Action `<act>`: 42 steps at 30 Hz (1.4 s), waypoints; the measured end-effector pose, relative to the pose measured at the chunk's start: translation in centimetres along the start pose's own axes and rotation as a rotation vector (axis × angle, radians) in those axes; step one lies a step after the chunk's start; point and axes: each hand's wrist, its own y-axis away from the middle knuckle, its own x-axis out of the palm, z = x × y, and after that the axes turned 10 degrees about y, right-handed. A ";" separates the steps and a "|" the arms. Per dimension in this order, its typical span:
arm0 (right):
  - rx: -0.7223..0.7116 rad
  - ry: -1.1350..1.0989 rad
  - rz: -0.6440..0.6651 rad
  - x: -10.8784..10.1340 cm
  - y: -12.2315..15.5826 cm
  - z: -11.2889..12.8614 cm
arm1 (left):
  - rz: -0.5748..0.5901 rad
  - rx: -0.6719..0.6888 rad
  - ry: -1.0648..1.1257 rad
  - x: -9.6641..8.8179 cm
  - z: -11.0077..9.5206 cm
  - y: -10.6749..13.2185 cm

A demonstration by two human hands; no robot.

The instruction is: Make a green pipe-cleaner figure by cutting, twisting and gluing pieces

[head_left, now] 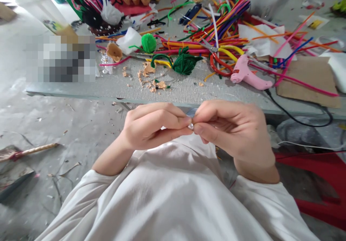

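Observation:
My left hand [159, 124] and my right hand [229, 125] meet fingertip to fingertip just in front of the table edge. Between their thumbs and forefingers is a tiny shiny white piece [190, 126], pinched from both sides; its exact kind is too small to tell. Something bluish and see-through [191, 112] shows just behind the fingertips. Beyond my hands on the table lie a dark green pipe-cleaner ball [186, 62], a bright green ball [148, 43], red-handled scissors [220, 64] and a pink glue gun [250, 73].
Many coloured pipe cleaners [205, 41] are heaped across the grey table [189, 91]. Torn egg-carton bits [159, 85] lie near its front edge. A plastic cup [45, 14] stands at left, cardboard [305, 82] at right. The glue gun's black cord [294, 120] hangs over the edge above a red stool [316, 183].

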 end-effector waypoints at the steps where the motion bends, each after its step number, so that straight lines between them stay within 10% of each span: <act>1: 0.014 0.001 0.009 0.0 0.0 0.0 | -0.003 0.001 -0.004 0.0 0.1 0.1; 17: 0.256 -0.159 0.116 0.0 0.0 -0.3 | 0.106 0.092 -0.071 0.2 0.2 0.5; 42: 0.229 -0.262 0.115 1.0 0.1 -0.2 | -0.188 0.021 0.135 2.2 0.8 1.5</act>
